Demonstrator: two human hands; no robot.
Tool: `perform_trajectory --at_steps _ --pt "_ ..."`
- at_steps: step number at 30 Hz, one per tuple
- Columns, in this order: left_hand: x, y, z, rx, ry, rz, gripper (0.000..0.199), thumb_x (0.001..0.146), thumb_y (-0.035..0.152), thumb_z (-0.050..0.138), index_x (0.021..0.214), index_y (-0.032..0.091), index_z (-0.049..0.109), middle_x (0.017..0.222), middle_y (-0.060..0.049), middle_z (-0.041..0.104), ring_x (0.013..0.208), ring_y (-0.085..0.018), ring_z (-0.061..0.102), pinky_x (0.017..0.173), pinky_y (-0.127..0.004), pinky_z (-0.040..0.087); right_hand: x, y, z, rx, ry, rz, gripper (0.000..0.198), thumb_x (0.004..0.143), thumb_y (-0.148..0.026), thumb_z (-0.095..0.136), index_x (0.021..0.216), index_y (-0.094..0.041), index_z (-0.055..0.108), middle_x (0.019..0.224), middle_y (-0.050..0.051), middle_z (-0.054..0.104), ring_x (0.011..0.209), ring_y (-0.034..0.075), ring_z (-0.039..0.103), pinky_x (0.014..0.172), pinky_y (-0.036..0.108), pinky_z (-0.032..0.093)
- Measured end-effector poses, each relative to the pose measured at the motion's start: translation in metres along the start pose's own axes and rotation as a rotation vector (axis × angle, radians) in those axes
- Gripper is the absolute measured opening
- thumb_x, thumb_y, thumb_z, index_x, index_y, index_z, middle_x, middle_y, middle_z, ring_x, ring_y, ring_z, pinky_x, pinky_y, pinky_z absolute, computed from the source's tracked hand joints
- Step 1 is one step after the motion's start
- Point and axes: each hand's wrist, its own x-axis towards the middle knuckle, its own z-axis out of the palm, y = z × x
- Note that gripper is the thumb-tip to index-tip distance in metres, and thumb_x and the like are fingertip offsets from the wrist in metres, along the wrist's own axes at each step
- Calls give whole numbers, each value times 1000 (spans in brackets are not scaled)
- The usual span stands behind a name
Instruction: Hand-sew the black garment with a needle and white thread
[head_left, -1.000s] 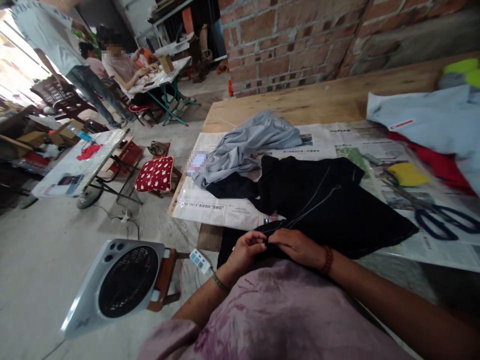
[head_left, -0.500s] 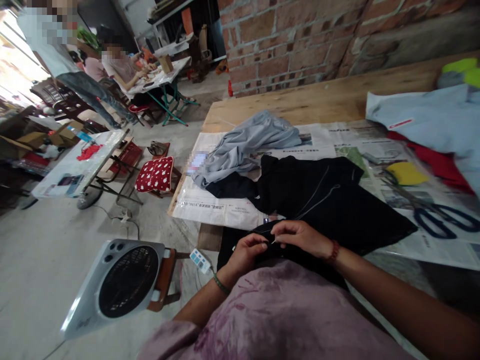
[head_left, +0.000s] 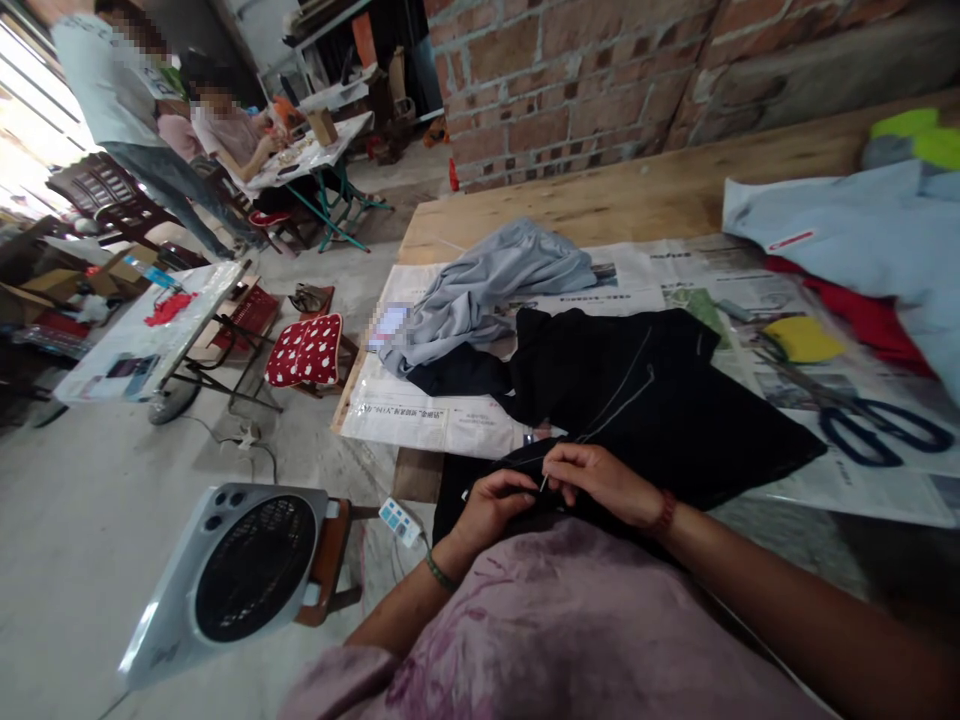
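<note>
Black cloth (head_left: 637, 390) lies over the table edge and down to my lap. A loose pale thread (head_left: 626, 385) trails across it towards my hands. My right hand (head_left: 600, 482) pinches a thin, light, needle-like piece (head_left: 544, 482), pointing down at the cloth. Close beside it, my left hand (head_left: 495, 508) is closed at the fingertips on the black cloth. The exact stitch point between the fingers is too small and dark to make out.
Grey cloth (head_left: 487, 290) and large scissors (head_left: 862, 430) lie on the newspaper-covered table (head_left: 450, 425). A yellow piece (head_left: 804, 340) and light blue cloth (head_left: 832, 215) are to the right. At left stand a box fan (head_left: 172, 560) and a red stool (head_left: 304, 350). Two people are further back.
My right hand has turned slightly, and the thin pale piece in it now points more steeply down. The left fingers have shifted a little. The view has moved slightly.
</note>
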Motion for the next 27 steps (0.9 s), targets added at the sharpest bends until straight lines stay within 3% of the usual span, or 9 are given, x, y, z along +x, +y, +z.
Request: perform_trajectory --at_steps 5,18,23,27 --pt "1 0 1 -7 24 -13 22 55 24 77 73 15 68 69 0 61 63 -10 51 63 -23 38 0 -2 -2 18 105 -17 33 71 -47 54 62 -16 46 53 -6 45 41 3 36 44 19 27" --pt "2 1 1 -10 17 -45 22 56 23 76 75 15 68 70 0 63 64 -11 53 66 -25 39 0 3 4 15 62 23 29 71 -43 53 65 -16 48 51 -6 44 42 4 35 43 18 27" --pt "3 -1 1 -49 28 -65 24 54 23 77 75 15 68 68 0 63 62 -11 53 64 -25 39 -1 8 5 -37 61 -20 30 74 -45 49 65 -16 46 53 -5 44 43 4 36 44 19 29" --pt "3 -1 2 -68 48 -85 25 54 24 77 76 14 69 69 -1 63 62 -11 54 63 -25 39 -3 9 4 -200 135 -116 31 78 -45 45 64 -17 46 53 -5 42 46 6 38 48 21 32"
